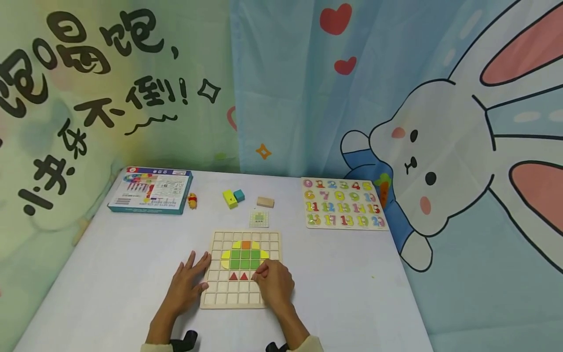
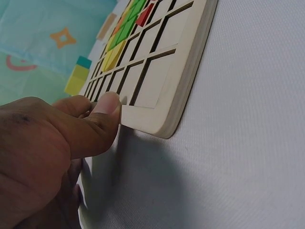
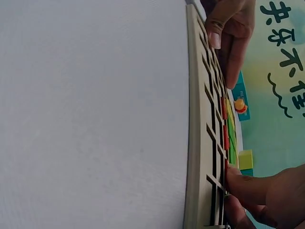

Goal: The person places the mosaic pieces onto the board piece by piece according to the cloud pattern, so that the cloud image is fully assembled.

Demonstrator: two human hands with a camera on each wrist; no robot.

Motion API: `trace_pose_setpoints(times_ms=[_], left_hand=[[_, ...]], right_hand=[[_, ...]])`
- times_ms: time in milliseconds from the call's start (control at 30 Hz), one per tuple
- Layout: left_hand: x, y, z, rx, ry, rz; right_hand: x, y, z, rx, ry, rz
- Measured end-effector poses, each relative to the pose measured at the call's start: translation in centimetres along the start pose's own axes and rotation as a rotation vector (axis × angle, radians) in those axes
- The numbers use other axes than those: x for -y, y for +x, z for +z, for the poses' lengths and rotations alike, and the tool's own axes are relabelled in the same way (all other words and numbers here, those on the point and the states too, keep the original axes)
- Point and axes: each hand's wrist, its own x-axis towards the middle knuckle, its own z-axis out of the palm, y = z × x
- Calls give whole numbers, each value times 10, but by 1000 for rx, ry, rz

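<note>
A wooden grid board lies on the white table, its cells partly filled with green, yellow and orange tiles in a rounded shape. Two red triangle tiles sit in a row below the green ones. My left hand rests along the board's left edge, fingers spread, its thumb against the rim. My right hand pinches another red triangle tile at the row of red ones; the fingertips hide most of it. The board's lower right part is partly covered by that hand.
Behind the board lie a small pattern card, a wooden block, yellow blocks and a teal block. A flat box and a small figurine stand back left. A number puzzle board lies back right.
</note>
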Motion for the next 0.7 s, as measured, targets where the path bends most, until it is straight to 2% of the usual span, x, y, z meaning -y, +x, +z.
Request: trace_pose_setpoints(times_ms=[300,433,500,600,700], left_hand=[[-1,1,2,-24,-9,15],[0,1,4,-20,-12,33],[0,1,3,-40,-10,44],[-3,4,-3,-143,26,41],[-8,8,-17,-331,111,63]], right_hand=[[-4,-1,-10,45,13,-39],[-17,-2,-18,13,19,-25],[-26,-1,-25,-14,-4,-33],[-42,3,-40,-46,-93,-79],[-58,12,-65,-62,-205,-131]])
